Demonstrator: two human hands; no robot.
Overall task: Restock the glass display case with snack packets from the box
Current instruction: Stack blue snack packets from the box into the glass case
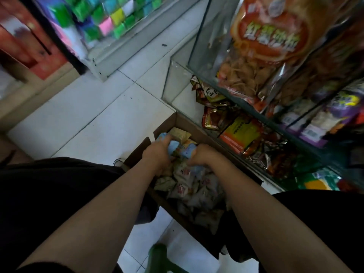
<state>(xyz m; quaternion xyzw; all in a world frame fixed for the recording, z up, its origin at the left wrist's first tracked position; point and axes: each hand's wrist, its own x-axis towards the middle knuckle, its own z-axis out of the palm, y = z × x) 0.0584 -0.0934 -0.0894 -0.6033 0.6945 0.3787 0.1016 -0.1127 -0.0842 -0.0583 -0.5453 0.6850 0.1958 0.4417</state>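
I can see white floor tiles (102, 123), a case of bright wrapped cubes (110, 22) far left, and something green (157, 257) down near me.

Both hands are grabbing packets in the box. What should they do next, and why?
Probably lift the bunch up and carry it right, toward the glass case. The left hand and right hand already grip blue packets over the cardboard box, so gathering looks done.

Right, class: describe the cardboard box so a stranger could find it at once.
Start at the glass case on the right. On the floor against its base sits the box, between the person's knees. It alone is brown cardboard, open-topped, with both hands inside.
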